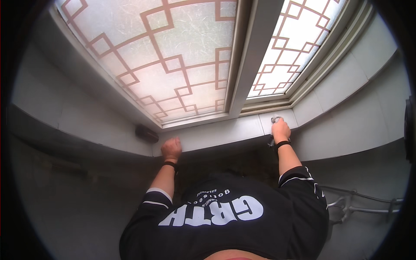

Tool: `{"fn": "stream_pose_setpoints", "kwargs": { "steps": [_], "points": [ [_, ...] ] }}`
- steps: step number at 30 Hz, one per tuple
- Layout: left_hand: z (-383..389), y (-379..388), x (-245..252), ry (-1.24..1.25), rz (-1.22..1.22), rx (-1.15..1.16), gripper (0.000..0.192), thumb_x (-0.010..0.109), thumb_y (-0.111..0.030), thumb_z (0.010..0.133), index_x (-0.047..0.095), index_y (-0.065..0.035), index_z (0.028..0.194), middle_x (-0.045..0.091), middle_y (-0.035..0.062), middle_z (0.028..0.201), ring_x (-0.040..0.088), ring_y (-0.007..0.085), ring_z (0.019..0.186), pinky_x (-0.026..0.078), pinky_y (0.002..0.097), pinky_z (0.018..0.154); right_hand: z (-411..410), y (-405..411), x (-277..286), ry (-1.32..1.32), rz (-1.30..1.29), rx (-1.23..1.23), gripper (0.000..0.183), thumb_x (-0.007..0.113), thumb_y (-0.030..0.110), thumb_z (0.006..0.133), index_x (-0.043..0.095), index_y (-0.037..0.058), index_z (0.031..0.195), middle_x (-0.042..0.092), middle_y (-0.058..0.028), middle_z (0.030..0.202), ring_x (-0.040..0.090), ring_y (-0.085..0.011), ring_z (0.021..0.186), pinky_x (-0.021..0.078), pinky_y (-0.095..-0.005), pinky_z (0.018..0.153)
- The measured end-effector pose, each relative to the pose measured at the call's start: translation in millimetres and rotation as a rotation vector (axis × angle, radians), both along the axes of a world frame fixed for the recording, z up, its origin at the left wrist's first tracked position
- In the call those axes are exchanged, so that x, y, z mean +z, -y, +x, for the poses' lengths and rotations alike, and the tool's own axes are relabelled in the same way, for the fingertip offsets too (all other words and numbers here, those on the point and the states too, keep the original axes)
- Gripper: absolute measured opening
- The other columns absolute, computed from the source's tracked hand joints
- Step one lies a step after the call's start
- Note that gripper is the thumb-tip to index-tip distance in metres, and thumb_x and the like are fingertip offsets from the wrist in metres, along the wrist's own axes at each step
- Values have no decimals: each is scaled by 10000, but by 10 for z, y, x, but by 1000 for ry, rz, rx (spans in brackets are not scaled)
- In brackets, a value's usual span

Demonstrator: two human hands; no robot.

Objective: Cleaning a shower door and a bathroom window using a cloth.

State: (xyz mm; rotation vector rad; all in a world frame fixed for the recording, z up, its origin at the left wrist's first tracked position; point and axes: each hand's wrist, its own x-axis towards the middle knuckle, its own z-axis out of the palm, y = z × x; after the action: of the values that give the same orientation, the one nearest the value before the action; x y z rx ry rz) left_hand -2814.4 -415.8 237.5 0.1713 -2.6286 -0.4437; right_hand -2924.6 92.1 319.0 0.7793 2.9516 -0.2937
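Observation:
My right hand (281,130) is closed on a crumpled grey cloth (277,119) at the right end of the white tiled window sill (227,129). Part of the cloth sticks out above my fingers and a darker bit hangs below them, by the sill's front edge. My left hand (171,148) rests as a fist at the left end of the sill, with nothing seen in it. Above the sill stands a window with a pale frame (242,65) and frosted panes (198,78) that carry a brown lattice pattern.
Just left of my left hand, a dark box-like object (147,133) sits in the sill's corner. Tiled walls (344,130) flank the window. A metal rack or pipework (357,204) is at the lower right, beside my sleeve. A dark object (410,130) shows at the right rim.

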Motion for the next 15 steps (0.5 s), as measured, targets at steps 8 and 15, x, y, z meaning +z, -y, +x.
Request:
{"fn": "stream_pose_setpoints", "kwargs": {
  "steps": [8, 15],
  "points": [
    [-82, -11, 358, 306, 72, -60, 470, 450, -330, 1023, 734, -64, 760, 717, 186, 830, 688, 427, 779, 551, 546, 745, 399, 1582, -92, -23, 30, 284, 276, 582, 276, 963, 636, 54, 1116, 736, -213, 1037, 726, -410, 971, 585, -517, 821],
    [-54, 15, 453, 459, 100, -102, 531, 378, -341, 1038, 768, -25, 866, 731, 250, 931, 699, 471, 868, 549, 572, 826, 838, 3232, 1, 50, -135, 694, 252, 546, 228, 942, 657, 53, 1085, 744, -215, 999, 740, -410, 912, 592, -514, 810]
  ]
}}
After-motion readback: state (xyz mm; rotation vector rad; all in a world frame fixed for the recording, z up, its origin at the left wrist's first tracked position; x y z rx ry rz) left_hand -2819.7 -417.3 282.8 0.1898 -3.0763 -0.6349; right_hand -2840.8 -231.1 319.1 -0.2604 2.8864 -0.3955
